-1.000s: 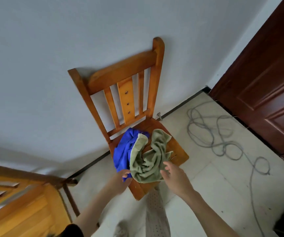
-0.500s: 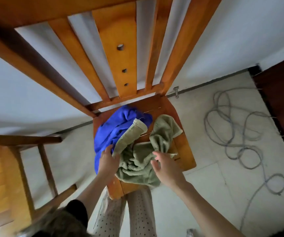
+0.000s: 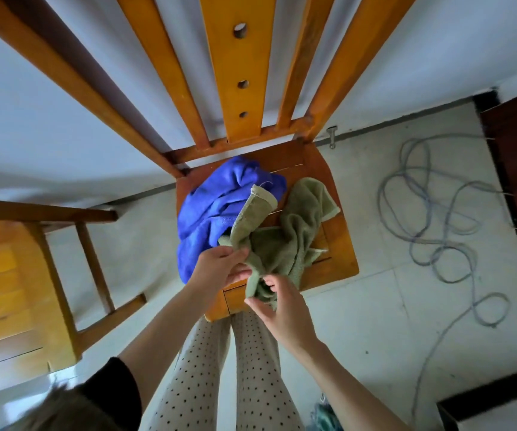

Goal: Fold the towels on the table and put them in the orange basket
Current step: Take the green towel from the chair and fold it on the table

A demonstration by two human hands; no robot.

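At the far left stands a second orange-brown wooden chair [image 3: 18, 275], only partly in view. Next comes the crumpled bright blue towel [image 3: 210, 213], heaped on the left half of the seat of the slatted orange-brown wooden chair [image 3: 338, 259] and hanging over its front edge. The left hand [image 3: 217, 269] makes a grip on the olive-green terry towel [image 3: 294, 241], fingers and thumb pinching a bunched fold near the seat's front. The green towel lies rumpled across the seat's middle and right, one hemmed corner resting on the blue one. The right hand [image 3: 282, 309] curls its fingers round the towel's lowest bunch. To do this well, each hand probably ought to find a true corner before lifting, so the cloth shakes out flat. A tangled grey cord [image 3: 431, 219] lies on the tiled floor at right. No orange basket shows.
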